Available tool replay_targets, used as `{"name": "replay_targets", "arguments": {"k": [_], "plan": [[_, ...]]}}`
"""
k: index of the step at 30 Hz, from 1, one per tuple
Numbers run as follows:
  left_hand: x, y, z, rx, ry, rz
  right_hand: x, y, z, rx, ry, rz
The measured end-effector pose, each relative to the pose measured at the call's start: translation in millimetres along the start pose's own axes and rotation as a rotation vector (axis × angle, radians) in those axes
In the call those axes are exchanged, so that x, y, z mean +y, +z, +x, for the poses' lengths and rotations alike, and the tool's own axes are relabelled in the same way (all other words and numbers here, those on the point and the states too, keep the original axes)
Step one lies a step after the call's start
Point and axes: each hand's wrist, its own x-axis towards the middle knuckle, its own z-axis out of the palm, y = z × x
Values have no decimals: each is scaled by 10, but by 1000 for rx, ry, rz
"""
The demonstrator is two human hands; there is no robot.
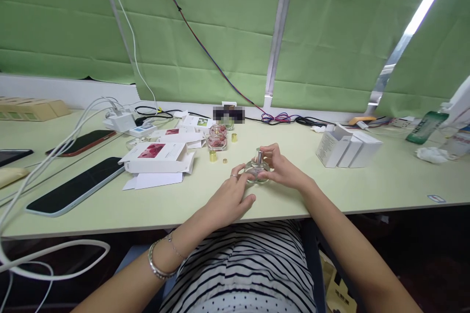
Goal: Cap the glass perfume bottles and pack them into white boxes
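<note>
A round clear glass perfume bottle (250, 174) with a silver neck stands upright on the table in front of me. My left hand (228, 199) holds its left side, with the fingers against the glass and the thumb apart from it. From the right, my right hand (282, 168) grips the bottle, one finger at the silver neck and others lower on the glass. Left of the bottle, a gold cap (213, 156) and a small gold ring (225, 161) lie on the table. Behind them stand pink-filled glass bottles (217, 142) beside another gold cap (234, 137).
An opened white box with a pink picture (156, 156) and other flattened packaging lie at left, near a phone (79, 186) and white cables (69, 132). White boxes (347, 146) stand at right. Farther right are a green bottle (428, 127) and crumpled tissue (433, 154).
</note>
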Motion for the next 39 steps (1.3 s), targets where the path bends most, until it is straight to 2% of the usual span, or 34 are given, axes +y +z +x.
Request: {"name": "replay_targets", "arguments": {"k": [23, 32, 36, 39], "plan": [[16, -18, -13, -10, 20, 43, -50, -63, -1, -26, 34, 19], [4, -13, -6, -6, 31, 51, -10, -48, -1, -22, 32, -52], [4, -21, -3, -8, 23, 51, -175, -118, -13, -43, 37, -158], [-8, -20, 1, -14, 13, 53, -444, -352, -115, -47, 57, -383]]}}
